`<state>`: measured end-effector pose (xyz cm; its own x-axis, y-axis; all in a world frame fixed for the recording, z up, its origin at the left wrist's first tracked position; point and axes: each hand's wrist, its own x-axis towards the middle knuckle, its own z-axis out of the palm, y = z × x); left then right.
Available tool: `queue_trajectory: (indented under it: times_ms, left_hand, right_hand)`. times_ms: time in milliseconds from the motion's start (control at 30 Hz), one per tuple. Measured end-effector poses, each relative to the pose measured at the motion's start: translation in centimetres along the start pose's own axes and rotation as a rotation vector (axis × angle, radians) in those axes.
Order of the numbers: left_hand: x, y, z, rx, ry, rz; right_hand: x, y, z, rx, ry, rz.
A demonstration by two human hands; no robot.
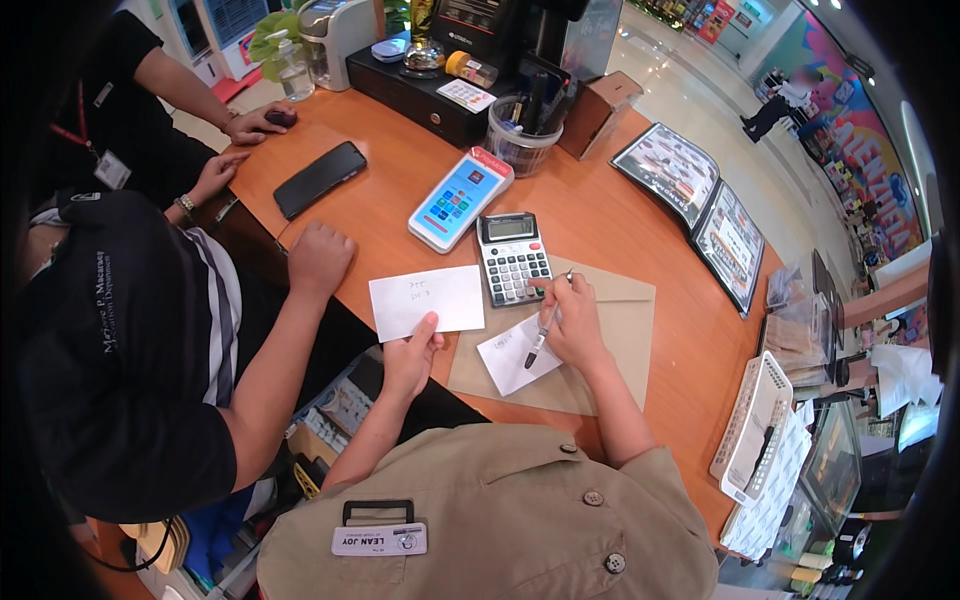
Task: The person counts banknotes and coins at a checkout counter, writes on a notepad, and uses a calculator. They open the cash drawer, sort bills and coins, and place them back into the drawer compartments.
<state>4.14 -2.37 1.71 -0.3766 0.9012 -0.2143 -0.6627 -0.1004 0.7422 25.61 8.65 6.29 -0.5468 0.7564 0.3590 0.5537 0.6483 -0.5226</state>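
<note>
My left hand (pixel 411 360) holds a white paper slip (pixel 427 300) with handwriting between thumb and fingers, just left of a desk calculator (pixel 514 262). In my right hand (pixel 574 319) is a pen (pixel 541 337), its dark end pointing down towards me, while a finger touches the calculator's lower right keys. Under that hand a second white slip (pixel 517 356) with writing lies on a large brown envelope (pixel 622 345). The calculator partly overlaps the envelope. A payment terminal (pixel 461 199) with a lit screen lies beyond the calculator.
A black smartphone (pixel 320 178), a clear tub of pens (pixel 523 135), a brown box (pixel 600 114) and an open menu (pixel 694 206) are on the wooden counter (pixel 585 217). A white plastic basket (pixel 752 427) is at right. Two people are at left, one's hand on a computer mouse (pixel 281 118).
</note>
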Motion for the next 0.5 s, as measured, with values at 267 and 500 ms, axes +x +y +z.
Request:
queue_trajectory:
  times_ms: [267,500]
  left_hand:
    - [0.0,0.0,0.2,-0.028,-0.018,0.018]
    - [-0.1,0.1,0.2,0.012,-0.002,-0.003]
  right_hand:
    - [0.0,-1.7,-0.2,0.028,0.024,-0.067]
    - [-2.1,-0.6,-0.7,0.077,0.102,-0.025]
